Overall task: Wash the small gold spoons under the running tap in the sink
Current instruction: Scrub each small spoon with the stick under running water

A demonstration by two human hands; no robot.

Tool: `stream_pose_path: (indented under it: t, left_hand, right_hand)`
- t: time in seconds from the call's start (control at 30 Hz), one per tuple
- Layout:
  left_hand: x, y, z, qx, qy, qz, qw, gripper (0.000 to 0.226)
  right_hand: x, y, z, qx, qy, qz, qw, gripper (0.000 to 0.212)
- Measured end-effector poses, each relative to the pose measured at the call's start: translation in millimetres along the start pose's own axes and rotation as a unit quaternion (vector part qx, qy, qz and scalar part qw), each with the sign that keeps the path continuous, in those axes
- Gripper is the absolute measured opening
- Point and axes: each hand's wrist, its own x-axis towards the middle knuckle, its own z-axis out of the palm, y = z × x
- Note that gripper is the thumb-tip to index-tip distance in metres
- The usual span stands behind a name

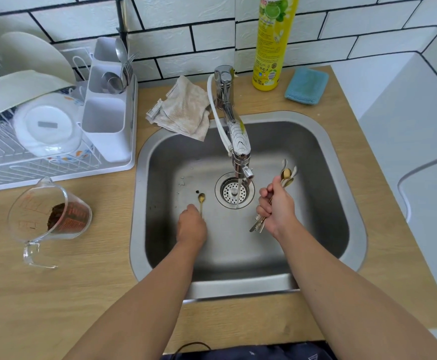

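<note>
From the head view, both arms reach down into the steel sink (342,224), and the tap (239,149) is our marker, with a thin stream of water (239,193) falling from its spout straight onto the drain strainer (234,190). Just right of the stream, the right hand (277,206) is curled tight around a bundle of small gold spoons (287,175), bowls fanned out above the fist, handle ends poking out below it. Left of the stream, the left hand (191,227) is low on the basin floor, fingers pinching the handle of a single gold spoon (201,200) whose bowl points toward the tap base. The two hands are well apart, the drain between them. Behind the tap, a crumpled cloth (183,110) lies to its left; a yellow detergent bottle (270,42) and a blue sponge (307,85) stand to its right. Far left of the tap sits a dish rack (56,162), with a glass measuring jug (48,216) nearer the viewer.
</note>
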Motion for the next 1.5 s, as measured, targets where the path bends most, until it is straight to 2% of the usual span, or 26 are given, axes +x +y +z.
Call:
stream_pose_path:
  t: [0.13, 0.2, 0.27, 0.33, 0.5, 0.73, 1.2, 1.27, 1.37, 1.43, 1.5]
  left_hand:
    - [-2.9, -1.3, 0.5, -0.010, -0.018, 0.051, 0.998, 0.022]
    - [-6.2, 0.1, 4.2, -0.131, -0.057, 0.044, 0.989, 0.018]
    - [-10.8, 3.3, 8.7, -0.255, -0.106, 0.014, 0.961, 0.016]
    - [-13.4, 6.4, 10.5, -0.287, -0.129, 0.012, 0.949, 0.016]
    - [-16.9, 9.1, 7.7, -0.302, -0.154, 0.025, 0.940, 0.017]
    - [-18.3, 10.1, 6.0, -0.296, -0.160, 0.032, 0.941, 0.019]
    - [-20.5, 15.1, 3.1, -0.259, -0.173, 0.052, 0.949, 0.028]
    - [-21.0, 17.2, 1.1, -0.312, -0.189, 0.040, 0.930, 0.027]
    - [-22.5, 20.5, -3.9, -0.411, -0.230, 0.016, 0.882, 0.023]
    - [-23.4, 21.8, -5.8, -0.439, -0.251, 0.008, 0.863, 0.021]
    - [-24.7, 22.5, -6.8, -0.441, -0.262, 0.003, 0.859, 0.022]
  right_hand:
    - [0.1, 0.6, 0.0, -0.005, -0.004, 0.005, 1.000, 0.043]
    - [0.8, 0.4, 0.1, -0.007, -0.003, 0.006, 1.000, 0.043]
    - [1.4, 0.4, -0.1, -0.017, 0.004, 0.005, 1.000, 0.043]
    - [1.5, 0.6, 0.1, -0.031, 0.010, 0.002, 0.999, 0.043]
    - [1.5, 1.7, 1.3, -0.056, 0.011, -0.003, 0.998, 0.043]
    - [3.4, 3.1, 0.2, -0.062, 0.018, -0.012, 0.998, 0.042]
    - [5.7, 6.5, -3.5, -0.144, 0.030, -0.024, 0.989, 0.032]
    - [7.5, 9.5, -5.1, -0.184, 0.035, -0.021, 0.982, 0.024]
    - [7.0, 14.8, -6.2, -0.238, 0.003, 0.000, 0.971, 0.011]
    - [6.0, 18.0, -5.5, -0.263, -0.034, 0.008, 0.964, 0.018]
    - [4.9, 19.7, -3.5, -0.283, -0.053, 0.008, 0.958, 0.031]
